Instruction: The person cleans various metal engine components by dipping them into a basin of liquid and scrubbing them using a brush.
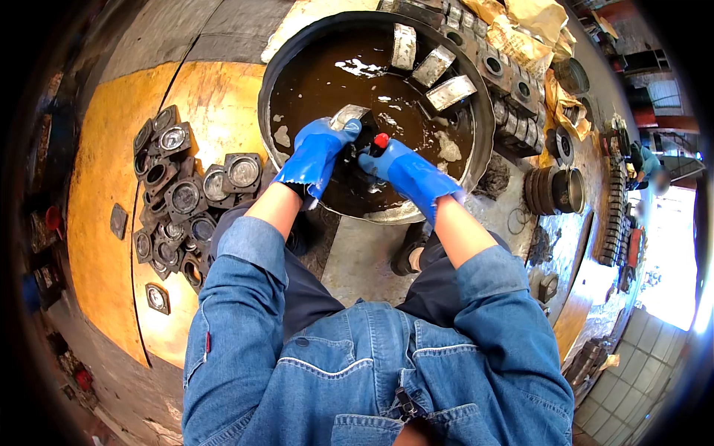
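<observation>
Basin (486,126) below, left hand (323,138) holds half-hidden metal block (346,115) roughly crosswise.

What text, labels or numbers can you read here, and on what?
None is legible.
Brown paper sack: faint marks, possibly print, too blurred to read.
Small red tag on the left sleeve: too small to read.
Metal block in the left hand: no lettering that I can make out.

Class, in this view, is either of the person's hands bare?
No: blue gloves cover both the left hand and the right hand.
</observation>
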Demonstrator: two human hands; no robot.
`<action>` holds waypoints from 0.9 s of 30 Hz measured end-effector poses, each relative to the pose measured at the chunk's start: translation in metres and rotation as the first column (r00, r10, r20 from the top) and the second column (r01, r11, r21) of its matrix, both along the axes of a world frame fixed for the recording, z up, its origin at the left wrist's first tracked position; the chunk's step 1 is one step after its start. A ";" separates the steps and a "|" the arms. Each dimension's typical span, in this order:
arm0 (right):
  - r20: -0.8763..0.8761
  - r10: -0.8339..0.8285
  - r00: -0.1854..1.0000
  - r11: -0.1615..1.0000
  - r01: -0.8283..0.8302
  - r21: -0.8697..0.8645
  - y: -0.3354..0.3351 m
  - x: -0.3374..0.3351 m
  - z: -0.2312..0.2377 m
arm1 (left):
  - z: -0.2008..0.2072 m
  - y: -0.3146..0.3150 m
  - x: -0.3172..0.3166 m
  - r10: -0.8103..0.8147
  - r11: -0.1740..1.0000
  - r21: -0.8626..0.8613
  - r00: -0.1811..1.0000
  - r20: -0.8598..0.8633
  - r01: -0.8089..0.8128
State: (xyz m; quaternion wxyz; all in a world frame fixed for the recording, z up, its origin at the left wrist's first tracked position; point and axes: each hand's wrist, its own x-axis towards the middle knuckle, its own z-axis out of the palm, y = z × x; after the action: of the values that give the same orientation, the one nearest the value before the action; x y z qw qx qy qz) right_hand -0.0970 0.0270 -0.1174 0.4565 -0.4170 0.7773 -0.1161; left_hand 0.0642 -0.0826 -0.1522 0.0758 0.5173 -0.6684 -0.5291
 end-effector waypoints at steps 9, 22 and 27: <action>-0.330 0.281 0.901 0.960 -0.261 0.105 -0.002 0.020 -0.023 | -0.024 -0.002 -0.007 0.029 0.999 -0.038 0.999 0.035 -0.027; -0.344 -0.070 0.936 0.923 -0.071 -0.379 0.012 -0.006 -0.046 | -0.023 -0.006 -0.010 -0.027 0.998 -0.043 0.974 0.223 0.038; -0.186 -0.153 0.971 0.969 0.110 -0.222 0.014 -0.027 -0.097 | -0.012 -0.001 -0.021 -0.026 0.996 -0.073 0.970 0.242 0.045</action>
State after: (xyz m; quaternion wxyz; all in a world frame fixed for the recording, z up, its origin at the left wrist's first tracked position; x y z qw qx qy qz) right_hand -0.1238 0.0414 -0.2141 0.3199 -0.4198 0.8290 -0.1850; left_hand 0.0431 -0.0834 -0.1641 0.0049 0.5622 -0.7018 -0.4374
